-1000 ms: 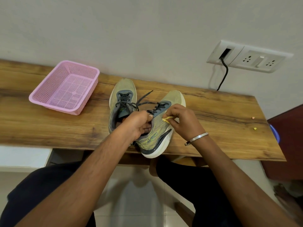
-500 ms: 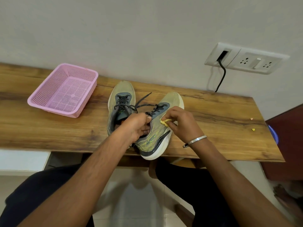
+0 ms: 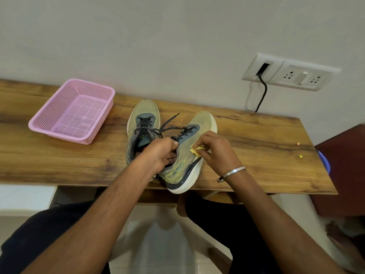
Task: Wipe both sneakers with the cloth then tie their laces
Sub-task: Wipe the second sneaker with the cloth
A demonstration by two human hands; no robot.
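Two olive-green sneakers with dark laces stand side by side on the wooden table [image 3: 256, 155]. The left sneaker [image 3: 144, 119] rests flat, laces loose. The right sneaker [image 3: 187, 161] is tilted onto its side, its heel hanging over the table's front edge. My left hand [image 3: 162, 155] grips the right sneaker's collar, fingers inside the opening. My right hand [image 3: 215, 153] pinches a small yellow cloth [image 3: 196, 150] against the sneaker's outer side. Most of the cloth is hidden in my fingers.
A pink plastic basket [image 3: 75, 111] sits on the table at the left. Small yellow crumbs [image 3: 300, 156] lie near the right end. A wall socket panel [image 3: 290, 73] with a black cable [image 3: 262, 93] is behind. A dark red cabinet [image 3: 343, 171] stands at the right.
My right hand with the cloth has shifted slightly along the side of the right sneaker. The left hand keeps its hold on the collar.
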